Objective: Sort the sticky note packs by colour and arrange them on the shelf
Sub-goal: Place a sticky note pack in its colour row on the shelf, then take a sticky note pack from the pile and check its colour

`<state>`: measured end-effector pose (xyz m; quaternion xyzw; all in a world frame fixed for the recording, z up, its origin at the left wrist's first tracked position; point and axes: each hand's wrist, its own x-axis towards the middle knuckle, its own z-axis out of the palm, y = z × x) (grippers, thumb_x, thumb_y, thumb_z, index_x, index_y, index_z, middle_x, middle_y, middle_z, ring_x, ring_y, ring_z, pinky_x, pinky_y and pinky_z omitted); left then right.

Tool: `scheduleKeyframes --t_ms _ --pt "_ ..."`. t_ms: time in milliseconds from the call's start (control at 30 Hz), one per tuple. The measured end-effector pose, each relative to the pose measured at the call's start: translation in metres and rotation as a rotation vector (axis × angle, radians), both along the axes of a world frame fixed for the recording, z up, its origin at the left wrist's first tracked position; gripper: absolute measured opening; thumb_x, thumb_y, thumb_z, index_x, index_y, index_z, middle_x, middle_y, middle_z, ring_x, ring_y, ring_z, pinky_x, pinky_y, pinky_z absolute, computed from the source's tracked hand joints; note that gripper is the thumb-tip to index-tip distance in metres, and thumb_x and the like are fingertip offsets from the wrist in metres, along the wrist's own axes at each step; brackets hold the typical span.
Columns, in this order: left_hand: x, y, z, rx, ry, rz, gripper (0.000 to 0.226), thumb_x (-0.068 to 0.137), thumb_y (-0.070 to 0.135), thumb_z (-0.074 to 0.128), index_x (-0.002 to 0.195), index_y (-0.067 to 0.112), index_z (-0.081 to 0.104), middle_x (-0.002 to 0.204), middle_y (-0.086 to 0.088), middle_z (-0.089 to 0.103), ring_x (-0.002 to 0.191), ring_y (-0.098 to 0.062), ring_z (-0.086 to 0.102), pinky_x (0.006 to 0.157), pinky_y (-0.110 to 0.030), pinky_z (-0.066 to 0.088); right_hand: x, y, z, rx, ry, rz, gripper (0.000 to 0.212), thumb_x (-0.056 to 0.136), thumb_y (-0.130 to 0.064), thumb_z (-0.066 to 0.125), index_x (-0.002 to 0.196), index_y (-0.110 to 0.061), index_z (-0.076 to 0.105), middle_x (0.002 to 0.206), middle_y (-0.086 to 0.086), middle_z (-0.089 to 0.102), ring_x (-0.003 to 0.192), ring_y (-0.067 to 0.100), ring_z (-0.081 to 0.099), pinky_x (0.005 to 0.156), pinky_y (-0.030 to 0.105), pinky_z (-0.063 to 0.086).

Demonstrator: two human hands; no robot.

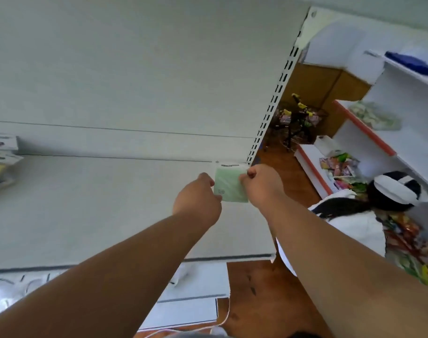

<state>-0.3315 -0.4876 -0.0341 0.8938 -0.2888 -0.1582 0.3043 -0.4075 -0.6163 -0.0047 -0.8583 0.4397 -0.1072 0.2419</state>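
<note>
- White metal shelf board (110, 215): a broad bare stretch runs from its left end to its right rear corner.
- Pale green sticky note pack (230, 184): stands at that right rear corner, against the slotted white upright (274, 103).
- Yellow and white packs (0, 164): crowd the board's far left end.
- White back panel (134, 69): closes off the board's rear.

Pack (230, 184) on shelf (110, 203) at right end, between both hands; other packs (0, 162) far left
</note>
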Motion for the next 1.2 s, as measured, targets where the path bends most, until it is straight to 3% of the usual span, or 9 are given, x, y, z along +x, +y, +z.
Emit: scheduleKeyframes --t_ms 100,233,400,567,867,1033,1200 --pt "-0.005 -0.026 -0.01 0.069 -0.003 0.036 0.035 0.089 0.032 0.057 0.122 0.022 0.048 0.105 0.002 0.068 0.097 -0.023 0.062 0.076 -0.034 0.05 0.007 -0.031 -0.009 -0.023 0.048 0.081 0.026 0.092 -0.023 0.057 0.098 -0.001 0.069 0.101 0.016 0.068 0.097 0.033 0.063 0.084 0.041 0.052" --pt "0.0 -0.045 -0.015 0.164 -0.07 0.082 0.031 0.089 0.032 0.058 0.118 0.021 0.052 0.107 -0.001 0.065 0.099 -0.026 0.061 0.072 -0.032 0.046 0.018 -0.055 -0.03 -0.011 0.019 0.102 0.026 0.09 -0.029 0.061 0.107 -0.008 0.064 0.109 0.011 0.067 0.106 0.03 0.06 0.085 0.033 0.046" --pt "0.004 -0.054 -0.018 0.235 -0.139 0.064 0.025 0.087 0.026 0.055 0.112 0.021 0.055 0.109 -0.002 0.063 0.1 -0.027 0.06 0.078 -0.035 0.05 0.026 -0.058 -0.049 -0.078 0.095 0.189 0.017 0.088 -0.017 0.056 0.102 -0.008 0.056 0.104 0.014 0.061 0.095 0.031 0.058 0.068 0.031 0.04" --pt "0.002 -0.029 -0.016 0.172 -0.164 0.124 0.025 0.093 0.034 0.05 0.114 0.022 0.054 0.109 -0.002 0.062 0.098 -0.028 0.06 0.079 -0.037 0.051 0.035 -0.033 -0.041 -0.206 0.032 0.282 0.016 0.087 -0.012 0.053 0.104 -0.01 0.054 0.101 0.009 0.055 0.09 0.026 0.055 0.065 0.031 0.036" --pt "0.067 0.132 -0.01 0.078 -0.084 0.378 0.022 0.089 0.037 0.049 0.108 0.031 0.057 0.098 0.008 0.067 0.089 -0.019 0.062 0.074 -0.03 0.051 0.112 0.116 -0.02 -0.12 -0.184 0.548 0.01 0.088 -0.024 0.058 0.092 -0.015 0.055 0.091 -0.001 0.059 0.083 0.019 0.056 0.067 0.028 0.039" --pt "0.127 0.256 -0.007 0.052 -0.096 0.496 0.024 0.087 0.034 0.05 0.109 0.031 0.059 0.098 0.006 0.067 0.088 -0.02 0.062 0.073 -0.03 0.049 0.18 0.242 -0.025 0.007 -0.265 0.56 0.008 0.087 -0.025 0.06 0.089 -0.018 0.057 0.087 -0.003 0.062 0.078 0.015 0.055 0.068 0.024 0.038" --pt "0.19 0.353 0.013 0.021 -0.082 0.554 0.033 0.088 0.029 0.054 0.12 0.029 0.058 0.114 0.005 0.065 0.102 -0.023 0.061 0.077 -0.03 0.043 0.248 0.333 -0.028 0.269 -0.234 0.518 0.023 0.091 -0.02 0.054 0.113 -0.016 0.061 0.109 0.002 0.064 0.091 0.019 0.058 0.074 0.023 0.04"
